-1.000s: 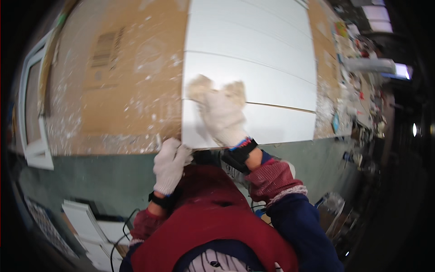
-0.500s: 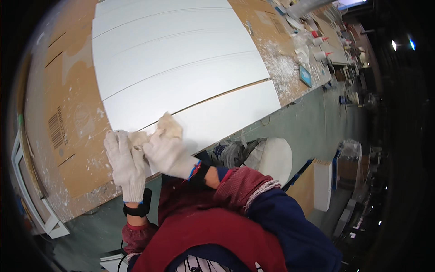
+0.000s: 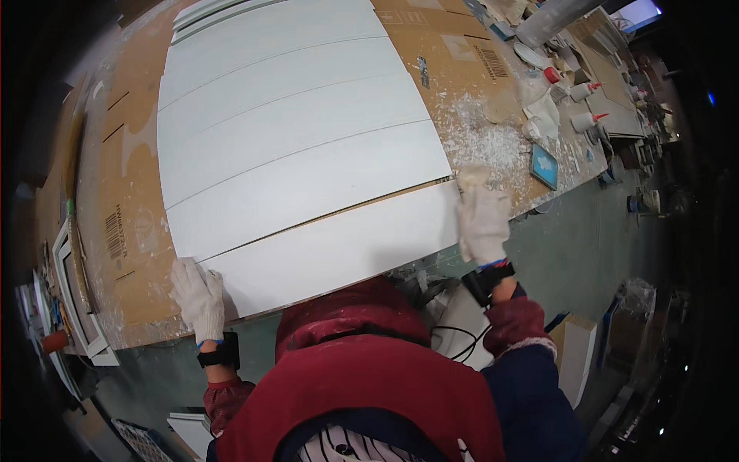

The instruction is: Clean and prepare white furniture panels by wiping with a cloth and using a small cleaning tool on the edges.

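The nearest white panel point(image 3: 339, 250) lies flat at the near edge of the worktop point(image 3: 566, 183), in a row with other white panels point(image 3: 300, 165) over cardboard point(image 3: 142, 266). The person's left hand point(image 3: 198, 296), gloved and with its grip open, rests on that panel's left end; the gloved right hand point(image 3: 485, 219) is at its right end, a beige cloth point(image 3: 473, 175) by the fingertips, though whether that grip is closed on it cannot be told. The row appears laid out, with thin seams farther back and a wider gap behind the nearest panel. How much surface has been gone over, or remains, does not show.
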### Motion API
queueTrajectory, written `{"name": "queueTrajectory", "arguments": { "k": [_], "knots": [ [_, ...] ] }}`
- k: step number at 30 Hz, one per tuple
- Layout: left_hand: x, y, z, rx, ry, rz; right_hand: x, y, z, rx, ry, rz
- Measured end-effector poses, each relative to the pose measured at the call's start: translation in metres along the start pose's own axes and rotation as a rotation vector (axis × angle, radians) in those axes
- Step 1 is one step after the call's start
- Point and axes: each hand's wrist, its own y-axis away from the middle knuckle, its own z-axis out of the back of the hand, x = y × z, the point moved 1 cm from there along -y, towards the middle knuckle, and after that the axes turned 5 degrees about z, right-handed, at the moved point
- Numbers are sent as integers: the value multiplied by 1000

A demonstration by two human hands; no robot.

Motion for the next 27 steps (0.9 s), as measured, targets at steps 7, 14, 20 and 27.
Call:
{"name": "queueTrajectory", "arguments": {
  "k": [7,14,20,27],
  "knots": [
    [-156,-10,-1,107,-118,-75,178,-61,8,177,-579,489],
    [-155,-11,-4,165,-133,-106,29,-91,-18,-140,185,279],
    [-163,-12,-1,217,-149,-86,42,-83,-10,-166,-31,278],
    [-148,-7,-2,198,-81,-88,85,-99,16,-84,-769,-150]
  ]
}}
